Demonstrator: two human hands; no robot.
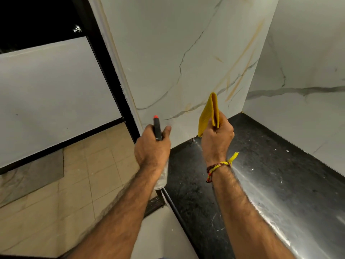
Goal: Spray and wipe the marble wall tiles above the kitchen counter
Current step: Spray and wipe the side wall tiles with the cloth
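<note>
Head view
Spray bottle [157, 128]: clamped in the left hand [152, 148], fingers [166, 130] wrapped around its neck; black head with a red-orange nozzle tip sticks out above the fist, aimed at the wall; clear body shows below the wrist.
Bottle place: above the near left corner of the tabletop [252, 171], close to the wall, apart from it.
Cloth [209, 114]: pinched in the right hand [217, 139], fingers closed on its lower edge; yellow, folded, standing upright above the fist.
Cloth place: just in front of the marble wall tiles [177, 53]; whether it touches them I cannot tell.
Wall tiles: white, glossy, with grey and ochre veins; they turn a corner along the tabletop's far edge.
Tabletop: black speckled stone, shiny, with white flecks.
Left arm: bare forearm reaching forward, back of the hand up.
Right arm: bare forearm raised, back of the hand toward the camera; thread wristband [219, 166] in yellow and red at the wrist.
Floor [74, 184]: beige tiles, left of the tabletop.
</note>
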